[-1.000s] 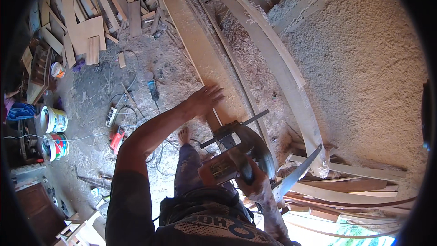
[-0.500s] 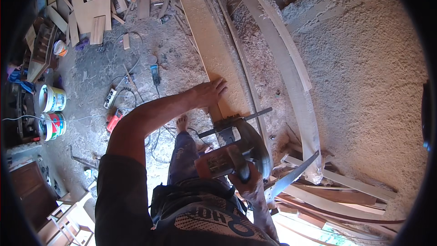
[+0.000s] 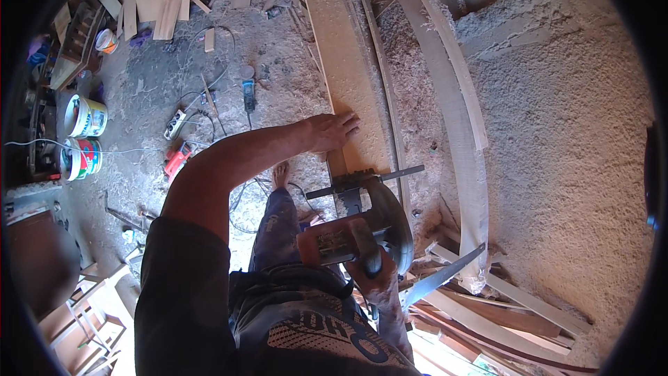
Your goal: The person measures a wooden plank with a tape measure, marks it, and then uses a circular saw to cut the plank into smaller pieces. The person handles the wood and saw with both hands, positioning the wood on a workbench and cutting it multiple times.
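A long, pale wooden plank (image 3: 341, 49) runs away from my body, strewn with sawdust. My left hand (image 3: 334, 132) lies on its near part, fingers stretched over the top face and the thumb out of sight. Just nearer to me, a circular saw (image 3: 390, 219) with an orange-brown motor housing sits at the plank's near end. My right hand (image 3: 372, 280) is wrapped round the saw's rear handle. A thin metal guide bar (image 3: 403, 171) sticks out sideways from the saw's front. The blade's contact with the wood is hidden.
A handsaw (image 3: 442, 275) lies right of the saw, near a curved board (image 3: 456, 118). Stacked timber (image 3: 515, 313) is at lower right. On the floor are an angle grinder (image 3: 248, 94), a red power tool (image 3: 178, 160), a power strip (image 3: 175, 125), cables and buckets (image 3: 87, 117).
The view has shifted, so floor objects at left appear higher up. My left hand stays on the plank and my right hand stays on the saw; the saw has barely moved along the plank.
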Demonstrator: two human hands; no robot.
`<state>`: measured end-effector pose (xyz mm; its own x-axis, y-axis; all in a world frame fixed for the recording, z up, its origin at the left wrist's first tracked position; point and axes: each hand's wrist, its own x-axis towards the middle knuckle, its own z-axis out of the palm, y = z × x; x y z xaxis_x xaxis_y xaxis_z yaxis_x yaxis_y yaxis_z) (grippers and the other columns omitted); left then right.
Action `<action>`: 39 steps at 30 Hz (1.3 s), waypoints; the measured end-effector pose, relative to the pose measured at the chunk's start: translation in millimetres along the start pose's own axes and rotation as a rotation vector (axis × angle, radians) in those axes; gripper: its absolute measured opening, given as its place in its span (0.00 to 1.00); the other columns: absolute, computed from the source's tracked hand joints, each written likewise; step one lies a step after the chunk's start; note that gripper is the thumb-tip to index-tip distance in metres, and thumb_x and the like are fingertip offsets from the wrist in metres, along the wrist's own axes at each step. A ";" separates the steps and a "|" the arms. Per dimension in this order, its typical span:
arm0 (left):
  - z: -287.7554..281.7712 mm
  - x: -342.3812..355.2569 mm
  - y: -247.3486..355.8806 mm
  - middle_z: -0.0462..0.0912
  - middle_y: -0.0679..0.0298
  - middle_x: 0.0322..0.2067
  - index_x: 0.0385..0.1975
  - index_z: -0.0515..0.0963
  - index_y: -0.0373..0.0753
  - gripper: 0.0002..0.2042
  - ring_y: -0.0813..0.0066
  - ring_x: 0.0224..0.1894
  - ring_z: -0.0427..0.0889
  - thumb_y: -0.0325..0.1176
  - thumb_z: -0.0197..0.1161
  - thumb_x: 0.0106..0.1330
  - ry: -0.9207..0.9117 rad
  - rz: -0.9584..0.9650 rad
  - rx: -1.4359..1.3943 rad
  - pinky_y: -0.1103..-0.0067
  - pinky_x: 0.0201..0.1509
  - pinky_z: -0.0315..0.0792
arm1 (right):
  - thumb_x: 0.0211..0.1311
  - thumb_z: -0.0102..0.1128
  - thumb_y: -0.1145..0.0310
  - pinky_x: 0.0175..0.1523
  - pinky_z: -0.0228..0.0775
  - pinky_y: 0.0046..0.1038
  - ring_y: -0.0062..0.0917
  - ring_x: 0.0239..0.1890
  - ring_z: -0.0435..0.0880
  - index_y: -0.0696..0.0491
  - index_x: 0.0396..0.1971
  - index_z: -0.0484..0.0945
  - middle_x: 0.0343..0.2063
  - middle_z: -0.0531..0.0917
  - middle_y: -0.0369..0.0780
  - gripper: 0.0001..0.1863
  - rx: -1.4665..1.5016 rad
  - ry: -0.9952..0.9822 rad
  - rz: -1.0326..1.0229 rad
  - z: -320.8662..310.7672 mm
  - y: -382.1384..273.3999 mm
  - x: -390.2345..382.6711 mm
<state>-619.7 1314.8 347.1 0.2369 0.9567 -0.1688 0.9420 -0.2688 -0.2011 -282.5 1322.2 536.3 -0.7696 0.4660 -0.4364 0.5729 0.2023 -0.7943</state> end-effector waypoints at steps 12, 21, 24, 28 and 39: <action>-8.0 5.8 -7.9 0.58 0.43 0.69 0.67 0.55 0.22 0.52 0.52 0.75 0.50 0.51 0.72 0.48 -0.051 0.049 -0.172 0.68 0.79 0.46 | 0.53 0.72 0.64 0.39 0.76 0.34 0.33 0.35 0.87 0.57 0.44 0.76 0.31 0.85 0.46 0.21 -0.048 -0.028 0.001 -6.0 -3.3 9.0; 5.6 -5.2 -29.6 0.55 0.55 0.72 0.69 0.56 0.34 0.45 0.55 0.75 0.50 0.39 0.72 0.52 -0.007 0.071 -0.394 0.72 0.78 0.53 | 0.54 0.69 0.64 0.44 0.77 0.36 0.38 0.39 0.87 0.56 0.49 0.76 0.35 0.85 0.48 0.23 -0.005 -0.073 0.036 -3.7 -20.8 33.5; 19.1 -5.3 -45.0 0.53 0.59 0.73 0.69 0.57 0.36 0.43 0.55 0.75 0.51 0.38 0.72 0.53 0.070 0.181 -0.328 0.67 0.77 0.54 | 0.51 0.72 0.66 0.39 0.75 0.34 0.32 0.32 0.84 0.55 0.41 0.77 0.29 0.83 0.43 0.19 0.027 -0.028 0.002 0.4 -23.9 42.5; -1.4 -9.0 -64.1 0.55 0.55 0.72 0.69 0.58 0.35 0.43 0.50 0.74 0.52 0.42 0.70 0.53 0.164 -0.145 -0.198 0.56 0.75 0.52 | 0.49 0.73 0.67 0.36 0.73 0.33 0.28 0.28 0.81 0.55 0.38 0.77 0.26 0.82 0.41 0.18 0.022 0.002 -0.009 1.1 -26.5 56.9; -0.2 -14.1 -91.5 0.68 0.59 0.64 0.61 0.72 0.40 0.22 0.55 0.58 0.74 0.35 0.53 0.67 0.272 -0.254 0.095 0.52 0.70 0.57 | 0.51 0.73 0.66 0.36 0.72 0.31 0.23 0.28 0.78 0.56 0.39 0.77 0.25 0.81 0.39 0.19 0.066 -0.011 -0.020 7.1 -45.4 98.5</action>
<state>-709.2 1325.9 368.2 0.0657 0.9854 0.1573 0.9555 -0.0167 -0.2946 -386.4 1352.8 526.4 -0.7841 0.4528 -0.4244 0.5378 0.1545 -0.8288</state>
